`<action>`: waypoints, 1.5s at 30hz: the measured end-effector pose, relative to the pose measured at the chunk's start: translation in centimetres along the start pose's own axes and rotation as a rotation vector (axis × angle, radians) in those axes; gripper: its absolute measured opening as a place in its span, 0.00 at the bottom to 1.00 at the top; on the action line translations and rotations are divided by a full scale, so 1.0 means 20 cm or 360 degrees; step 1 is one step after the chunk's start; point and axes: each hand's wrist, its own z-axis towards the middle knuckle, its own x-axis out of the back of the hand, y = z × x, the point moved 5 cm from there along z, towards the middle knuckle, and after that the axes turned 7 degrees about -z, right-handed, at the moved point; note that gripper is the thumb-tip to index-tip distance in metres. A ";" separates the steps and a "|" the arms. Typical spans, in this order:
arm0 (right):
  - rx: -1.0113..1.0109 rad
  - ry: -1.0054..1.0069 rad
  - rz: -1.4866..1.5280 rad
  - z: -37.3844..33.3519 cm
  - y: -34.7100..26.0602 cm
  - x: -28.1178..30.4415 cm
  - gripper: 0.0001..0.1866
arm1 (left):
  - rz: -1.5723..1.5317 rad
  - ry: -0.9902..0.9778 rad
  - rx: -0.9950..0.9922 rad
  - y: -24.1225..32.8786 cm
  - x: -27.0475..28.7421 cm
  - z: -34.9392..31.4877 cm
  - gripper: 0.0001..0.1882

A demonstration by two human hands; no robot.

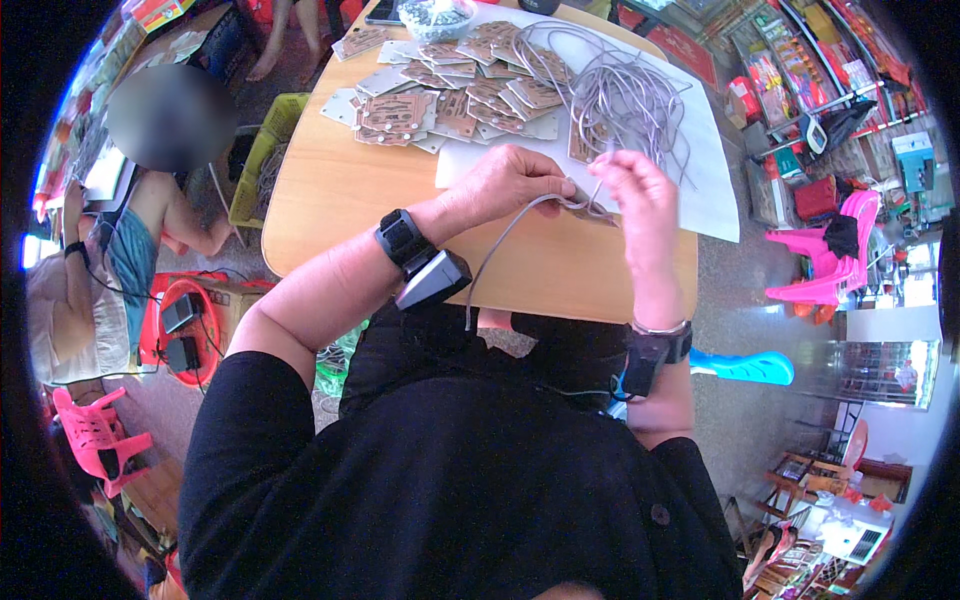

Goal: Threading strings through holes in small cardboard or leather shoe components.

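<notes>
Over the near part of the wooden table (340, 215), my left hand (512, 180) is closed on a grey cord (492, 247). One length of it hangs down past the table's front edge. My right hand (643, 190), slightly blurred, is raised close beside it with thumb and fingers pinched together at the cord. Part of a brown flat piece seems to show under my fingers, but its shape is hidden. Just beyond lies a loose tangle of grey cord (632, 95) on a white sheet (712, 205). A heap of flat brown-and-white boards (395, 112) with dark marks spreads to its left.
A clear bowl of small pale pieces (437, 22) stands at the table's far side. To the left are a yellow basket (246, 200) and a seated person (160, 215). Pink chairs (850, 245) stand right, before loaded shelves. A blue plastic seat (750, 366) is beside me.
</notes>
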 end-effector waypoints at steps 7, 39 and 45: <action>0.0194 0.0682 0.1088 0.10 -0.07 0.48 0.06 | -0.0023 -0.0041 0.0025 -0.02 0.02 0.00 0.12; 0.0113 -0.0271 -0.0090 -0.06 -0.03 0.01 0.08 | -0.0486 -0.0274 0.0190 0.02 0.00 -0.02 0.11; 0.0174 -0.0246 -0.0092 -0.06 -0.04 0.01 0.07 | -0.0598 -0.0278 0.0194 0.03 -0.01 -0.03 0.13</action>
